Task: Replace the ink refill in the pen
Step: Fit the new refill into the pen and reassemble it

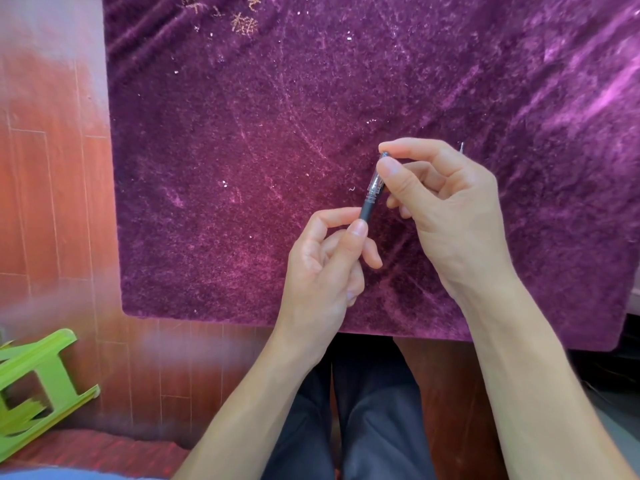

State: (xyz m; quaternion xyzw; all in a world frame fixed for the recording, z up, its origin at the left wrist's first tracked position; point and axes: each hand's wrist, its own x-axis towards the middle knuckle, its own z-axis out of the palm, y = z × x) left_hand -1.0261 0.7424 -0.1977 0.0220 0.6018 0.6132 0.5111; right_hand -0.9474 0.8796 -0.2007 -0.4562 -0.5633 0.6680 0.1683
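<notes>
A pen with a dark grip and a clear barrel is held tilted above the purple velvet tablecloth. My left hand pinches its lower dark end between thumb and forefinger. My right hand pinches the upper end with thumb and forefinger at the tip. A thin metallic point pokes out behind my right hand; what it belongs to is hidden.
The cloth-covered table ends at its front edge just ahead of my lap. A green plastic stool lies on the reddish wooden floor at the lower left.
</notes>
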